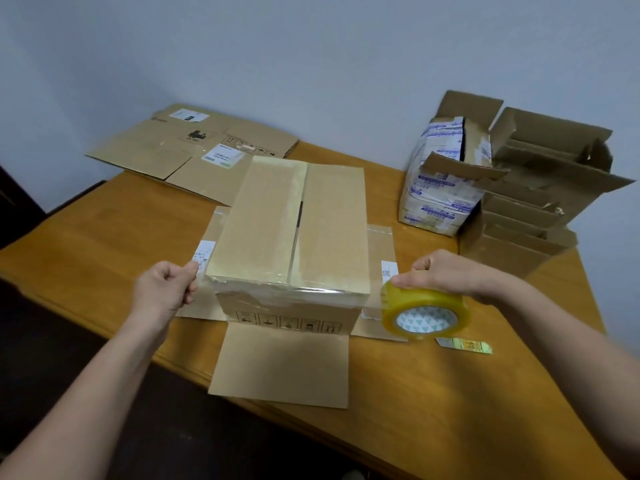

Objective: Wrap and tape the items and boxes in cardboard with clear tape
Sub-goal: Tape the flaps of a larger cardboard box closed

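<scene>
- Pale wall behind a wooden surface.
- Closed cardboard box stands near the middle of the surface, on a flattened cardboard sheet whose flaps spread out left, right and over the near edge.
- Strip of clear tape runs taut across the box's near top edge, from one hand to the other.
- Left hand is just beside the box's near left corner, its grip pinched on the tape's free end.
- Right hand is past the box's near right corner, its grip curled over the top of the yellowish tape roll, held off the surface.
- Small gold-green label lies just below the roll, toward the near edge.
- Flattened carton lies at the far left corner.
- Opened box of blue-printed packs stands toward the far right, touching a stack of open cartons at the right edge.
</scene>
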